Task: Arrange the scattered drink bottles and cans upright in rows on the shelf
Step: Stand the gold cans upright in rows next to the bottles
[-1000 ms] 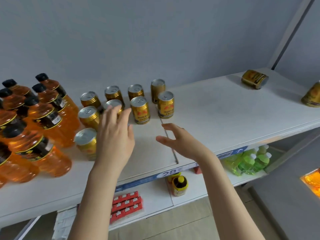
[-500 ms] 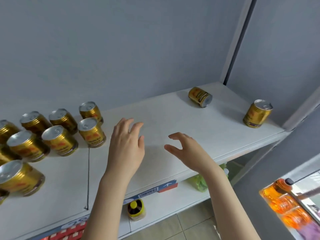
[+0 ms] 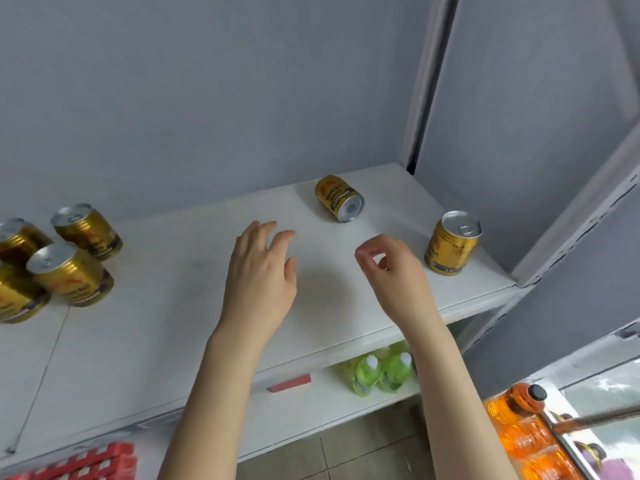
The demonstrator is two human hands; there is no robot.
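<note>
Above shelf (image 3: pixel 166 306), left hand (image 3: pixel 260 276) splayed, right hand (image 3: pixel 396 273) half-curled.

Little print is legible here. The front can (image 3: pixel 71 275) of the standing group on the left bears dark lettering on gold whose last word looks like "Bull". The lying can (image 3: pixel 337 197) shows similar lettering and a black band of white characters, all too blurred to read. The upright can (image 3: pixel 452 244) on the right has a blurred bottom band. The red tag (image 3: pixel 289 382) on the lower shelf edge is illegible.
</note>
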